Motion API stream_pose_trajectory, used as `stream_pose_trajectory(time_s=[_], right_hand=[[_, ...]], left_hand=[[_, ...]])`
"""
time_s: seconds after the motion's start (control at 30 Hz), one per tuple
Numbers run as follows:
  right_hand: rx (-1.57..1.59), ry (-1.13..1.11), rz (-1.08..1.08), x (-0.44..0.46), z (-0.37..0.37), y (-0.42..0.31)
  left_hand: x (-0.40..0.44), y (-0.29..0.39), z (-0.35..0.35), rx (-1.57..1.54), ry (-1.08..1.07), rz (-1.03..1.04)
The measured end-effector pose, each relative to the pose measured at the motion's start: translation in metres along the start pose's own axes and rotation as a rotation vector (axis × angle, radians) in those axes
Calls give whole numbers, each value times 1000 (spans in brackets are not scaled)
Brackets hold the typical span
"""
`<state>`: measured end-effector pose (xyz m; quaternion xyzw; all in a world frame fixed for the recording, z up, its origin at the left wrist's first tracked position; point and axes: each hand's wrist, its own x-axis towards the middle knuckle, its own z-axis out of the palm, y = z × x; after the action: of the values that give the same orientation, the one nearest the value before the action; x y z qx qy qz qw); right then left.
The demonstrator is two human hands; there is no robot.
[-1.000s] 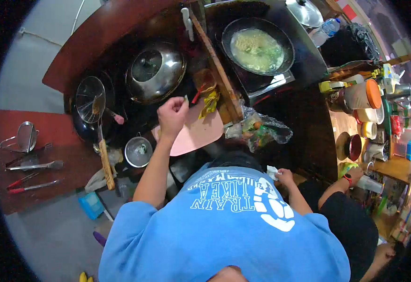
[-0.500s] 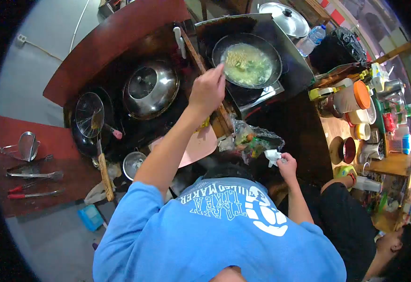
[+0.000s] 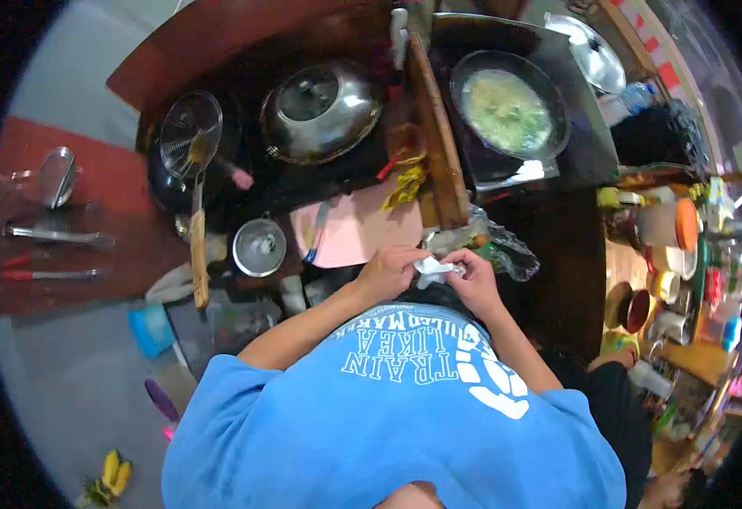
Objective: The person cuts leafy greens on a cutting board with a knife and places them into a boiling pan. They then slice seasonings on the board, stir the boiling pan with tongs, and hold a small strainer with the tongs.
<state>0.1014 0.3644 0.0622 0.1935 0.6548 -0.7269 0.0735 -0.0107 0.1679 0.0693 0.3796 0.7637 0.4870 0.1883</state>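
In front of my chest, my left hand (image 3: pixel 390 273) and my right hand (image 3: pixel 474 284) pinch a small crumpled white packet (image 3: pixel 432 269) between them. What is inside it I cannot see. Just beyond the left hand lies a pink cutting board (image 3: pixel 358 233), with a blue-handled knife (image 3: pixel 316 229) and a yellow wrapper (image 3: pixel 405 187) on it. Near the right hand is a clear plastic bag (image 3: pixel 507 246) with something green in it. Farther forward, a dark pan (image 3: pixel 507 114) of pale, cloudy broth sits on the stove.
A lidded wok (image 3: pixel 324 119) stands forward left, beside a wire skimmer (image 3: pixel 193 136) with a wooden handle. A small sieve (image 3: pixel 259 248) is left of the board. Tongs (image 3: pixel 57 235) hang at far left. Containers (image 3: pixel 668 229) crowd the right shelf, where another person (image 3: pixel 617 399) sits.
My left hand has come back from the pan to the white packet in my right hand. The packet is now nearer my chest, and the view has shifted.
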Motion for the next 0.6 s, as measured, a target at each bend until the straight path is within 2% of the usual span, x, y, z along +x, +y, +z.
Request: stream_pose_trajectory(time_s=[0.03, 0.1, 0.2, 0.23, 0.33, 0.4, 0.43, 0.5, 0.53, 0.57, 0.6], right_hand=[[-41, 3, 54, 2, 0, 3], [-126, -38, -16, 5, 2, 19], [-131, -72, 60, 9, 10, 27], [-136, -81, 64, 11, 13, 27], [-226, -131, 4, 18, 20, 29], [-307, -125, 91, 20, 20, 30], [-312, -122, 91, 19, 19, 27], [-378, -6, 233, 17, 13, 22], [-382, 1, 232, 16, 6, 27], [-406, 26, 162, 14, -3, 37], [-429, 50, 93, 10, -11, 43]], left_hand=[[-5, -3, -3, 3, 46, -37], [-22, -12, -1, 42, 155, -37], [-37, -12, -4, -97, 79, -402], [-38, -15, -2, -100, 87, -408], [-37, -28, 2, -191, 130, -353], [-29, -35, -3, -241, 38, 78], [-28, -36, -7, -245, 40, 81], [-27, -38, -16, -283, -4, -247], [-26, -59, -9, -251, 103, -415], [-26, -89, -4, -65, 283, -378], [-28, -132, 1, -2, 296, -575]])
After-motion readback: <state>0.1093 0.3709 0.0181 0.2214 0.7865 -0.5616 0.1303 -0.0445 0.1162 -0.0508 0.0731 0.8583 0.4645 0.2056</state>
